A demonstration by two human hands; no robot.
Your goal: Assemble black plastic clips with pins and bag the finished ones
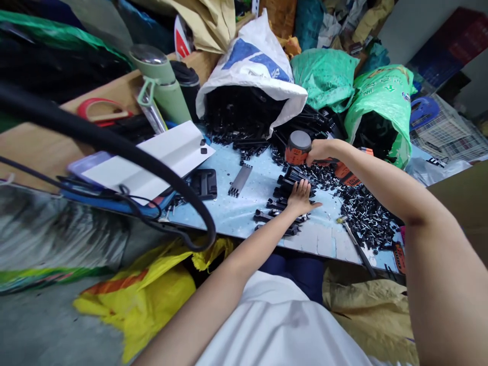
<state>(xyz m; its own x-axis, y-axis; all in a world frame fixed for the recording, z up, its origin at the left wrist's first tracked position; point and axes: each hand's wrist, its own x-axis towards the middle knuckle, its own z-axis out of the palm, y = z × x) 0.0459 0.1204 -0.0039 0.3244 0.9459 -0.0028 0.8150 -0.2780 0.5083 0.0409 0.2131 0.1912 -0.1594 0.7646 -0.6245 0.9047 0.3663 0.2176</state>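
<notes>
My right hand is wrapped round the handle of an orange mallet with a grey round head, held above the blue work board. My left hand rests fingers-down on a black plastic part among several similar black parts lying on the board. Whether its fingers grip that part is unclear. A black comb-like strip lies to the left of them.
A heap of small black pieces lies at the right. Behind stand a white sack and a green sack of black parts, a green flask and white paper. A black hose arcs across the left.
</notes>
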